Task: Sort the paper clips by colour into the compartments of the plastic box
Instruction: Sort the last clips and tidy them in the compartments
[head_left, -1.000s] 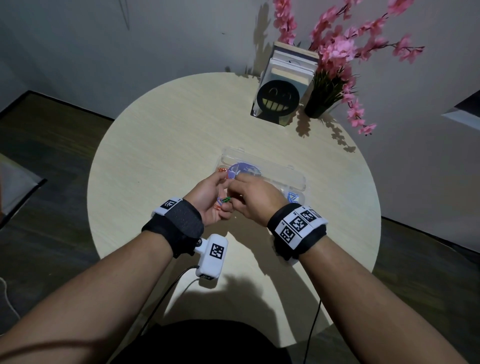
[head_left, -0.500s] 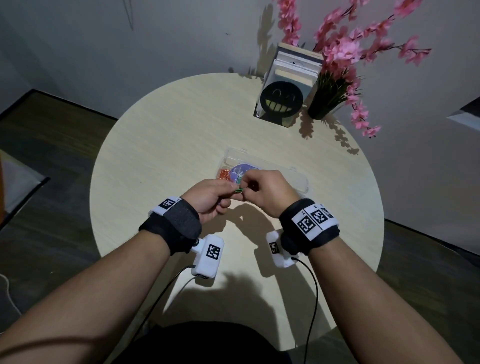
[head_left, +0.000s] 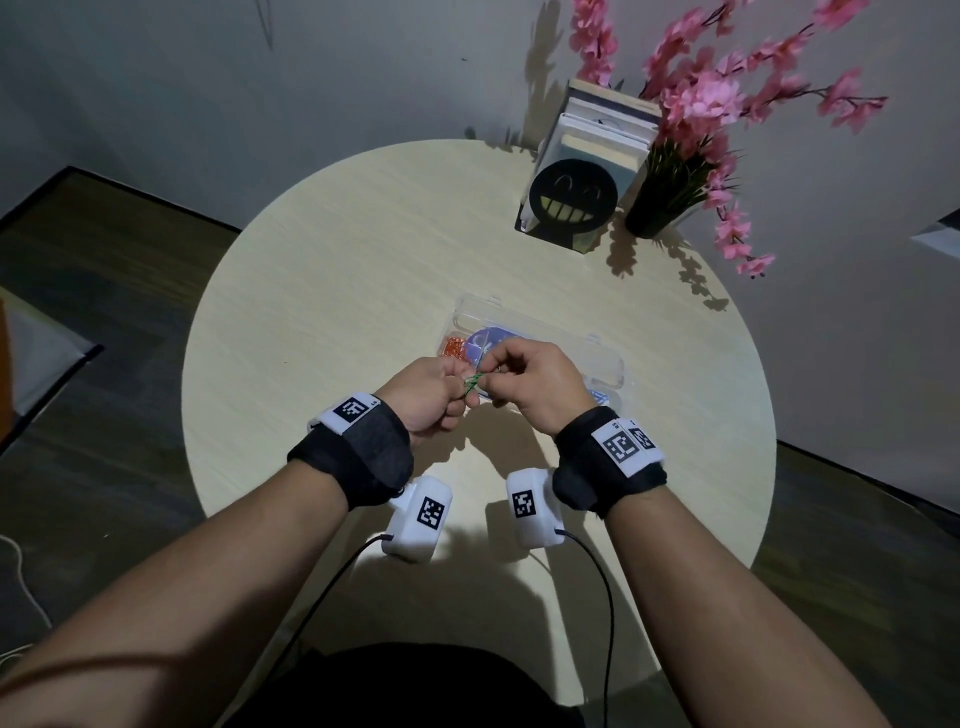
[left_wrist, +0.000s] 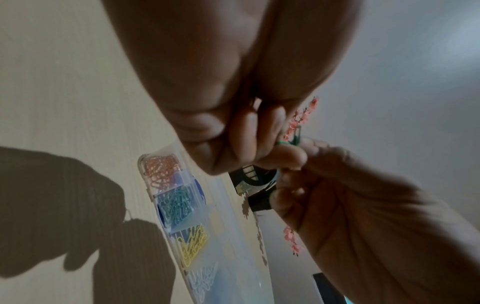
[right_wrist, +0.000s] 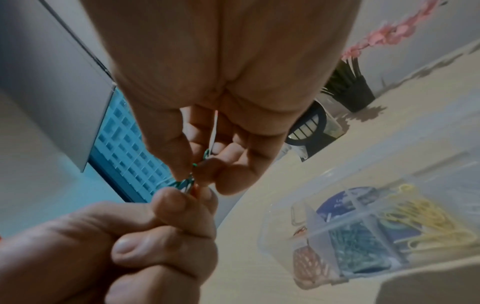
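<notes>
Both hands meet just above the table's middle, on the near side of the clear plastic box (head_left: 605, 358). My left hand (head_left: 464, 388) and right hand (head_left: 488, 375) each pinch one end of a green paper clip (head_left: 474, 382), also visible as the green clip (left_wrist: 288, 143) and the green clip (right_wrist: 187, 183). The left wrist view shows the box's compartments in a row: orange clips (left_wrist: 161, 172), green clips (left_wrist: 176, 205), yellow clips (left_wrist: 193, 244) and white clips (left_wrist: 202, 281). My hands hide the box's near side in the head view.
A round pale wooden table (head_left: 322, 291) carries the box. At its far edge stand a bookend with a black smiley face (head_left: 571, 200), books behind it, and a dark pot of pink flowers (head_left: 654, 213). Cables hang from both wrist cameras.
Both hands have lifted slightly, still pinched together on the green clip. My right wrist has turned, bringing its white camera into view under the forearm.
</notes>
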